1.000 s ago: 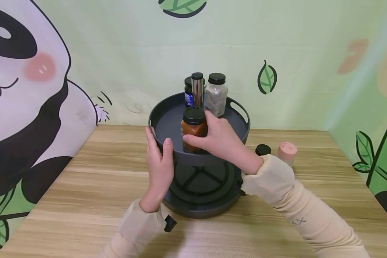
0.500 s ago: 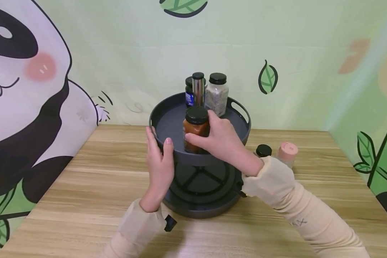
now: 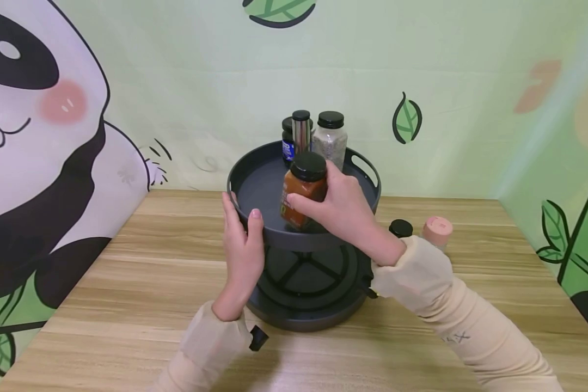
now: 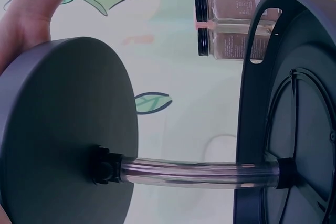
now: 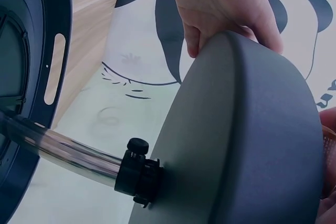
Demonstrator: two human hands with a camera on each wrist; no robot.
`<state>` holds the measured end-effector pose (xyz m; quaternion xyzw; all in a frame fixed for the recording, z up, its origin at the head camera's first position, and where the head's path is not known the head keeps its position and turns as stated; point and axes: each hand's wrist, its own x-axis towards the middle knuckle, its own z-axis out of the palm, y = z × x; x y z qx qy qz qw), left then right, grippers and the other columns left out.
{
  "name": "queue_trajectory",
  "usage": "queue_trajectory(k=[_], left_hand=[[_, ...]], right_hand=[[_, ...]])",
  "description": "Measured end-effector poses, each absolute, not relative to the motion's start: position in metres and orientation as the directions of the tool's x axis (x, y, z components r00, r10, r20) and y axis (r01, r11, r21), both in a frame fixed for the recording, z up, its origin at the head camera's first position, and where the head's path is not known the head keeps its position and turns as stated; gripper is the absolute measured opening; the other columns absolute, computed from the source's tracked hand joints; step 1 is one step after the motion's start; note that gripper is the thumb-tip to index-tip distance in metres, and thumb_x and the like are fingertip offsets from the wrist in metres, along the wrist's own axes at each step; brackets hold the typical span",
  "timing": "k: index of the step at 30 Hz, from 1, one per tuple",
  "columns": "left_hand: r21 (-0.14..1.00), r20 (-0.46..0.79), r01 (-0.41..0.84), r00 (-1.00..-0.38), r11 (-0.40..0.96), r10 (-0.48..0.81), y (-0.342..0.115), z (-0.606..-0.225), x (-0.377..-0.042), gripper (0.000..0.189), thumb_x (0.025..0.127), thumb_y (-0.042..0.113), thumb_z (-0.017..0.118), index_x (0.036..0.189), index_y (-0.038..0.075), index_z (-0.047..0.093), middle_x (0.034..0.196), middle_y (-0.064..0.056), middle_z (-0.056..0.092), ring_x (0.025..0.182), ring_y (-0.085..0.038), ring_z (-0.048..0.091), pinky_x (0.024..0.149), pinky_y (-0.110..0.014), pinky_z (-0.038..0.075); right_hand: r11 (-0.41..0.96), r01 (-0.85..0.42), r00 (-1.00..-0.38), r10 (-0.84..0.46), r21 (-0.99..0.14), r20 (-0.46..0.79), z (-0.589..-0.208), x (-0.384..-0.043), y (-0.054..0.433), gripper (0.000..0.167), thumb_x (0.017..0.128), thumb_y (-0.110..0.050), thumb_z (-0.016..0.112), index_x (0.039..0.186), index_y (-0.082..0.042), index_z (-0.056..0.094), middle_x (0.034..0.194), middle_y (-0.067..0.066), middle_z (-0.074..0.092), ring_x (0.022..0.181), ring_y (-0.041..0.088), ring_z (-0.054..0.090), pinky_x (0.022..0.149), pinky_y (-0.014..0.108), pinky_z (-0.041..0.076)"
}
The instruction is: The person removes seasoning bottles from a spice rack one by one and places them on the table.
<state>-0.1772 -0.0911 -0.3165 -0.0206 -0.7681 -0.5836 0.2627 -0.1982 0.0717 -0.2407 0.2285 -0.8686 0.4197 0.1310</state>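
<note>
My right hand [image 3: 340, 209] grips a spice jar [image 3: 304, 190] with orange-brown contents and a black lid. The jar leans over the front of the upper tray [image 3: 259, 190] of a dark grey two-tier turntable rack. My left hand [image 3: 242, 256] rests against the tray's left outer wall, fingers straight beside the handle slot and thumb at the rim. In the right wrist view the left hand [image 5: 226, 14] touches the tray's edge, and only a sliver of the jar [image 5: 329, 156] shows. The left wrist view catches part of the right hand [image 4: 23, 32] behind the tray.
At the tray's back stand a blue-labelled jar [image 3: 288, 142] and a black-lidded jar of pale contents [image 3: 329, 144], near the capped metal post [image 3: 301, 133]. The lower tray [image 3: 304, 321] sits on the wooden table. Right of it are a black-lidded jar [image 3: 400, 228] and a pink-lidded one [image 3: 437, 231].
The right hand has raised the orange-brown jar slightly, shifted it right and tilted it, turning more of its label into view. The left hand and the rack have stayed in place.
</note>
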Motion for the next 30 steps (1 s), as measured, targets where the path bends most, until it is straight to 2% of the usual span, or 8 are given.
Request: queue_trajectory(k=[12,23,30], left_hand=[[0.883,0.437,0.350,-0.857,0.313,-0.273,-0.093,-0.319,-0.179,0.067,0.092,0.031,0.038,0.143,0.008,0.002,0.148,-0.002,0.012,0.134,-0.006,0.013,0.110,-0.031,0.016],[0.871,0.460,0.369,-0.844,0.325,-0.274,-0.095,-0.320,-0.180,0.066,0.091,0.030,0.038,0.143,0.007,0.003,0.148,-0.003,0.015,0.134,-0.007,0.015,0.109,-0.031,0.017],[0.866,0.468,0.376,-0.842,0.331,-0.268,-0.095,-0.320,-0.180,0.066,0.091,0.031,0.037,0.143,0.007,0.003,0.148,-0.003,0.016,0.134,-0.007,0.014,0.109,-0.032,0.017]], right_hand=[[0.506,-0.539,-0.841,-0.270,-0.674,0.469,-0.233,-0.191,0.078,0.047,0.075,-0.029,0.066,0.111,-0.005,0.048,0.095,0.008,0.064,0.074,0.016,0.061,0.057,0.026,0.048],[0.458,-0.564,-0.821,-0.228,-0.687,0.523,-0.229,-0.189,0.087,0.045,0.074,-0.023,0.067,0.109,-0.001,0.050,0.092,0.012,0.062,0.066,0.017,0.056,0.055,0.026,0.046],[0.396,-0.530,-0.847,-0.191,-0.750,0.497,-0.225,-0.185,0.098,0.042,0.075,-0.020,0.066,0.109,-0.003,0.050,0.095,0.011,0.063,0.073,0.016,0.060,0.060,0.022,0.049]])
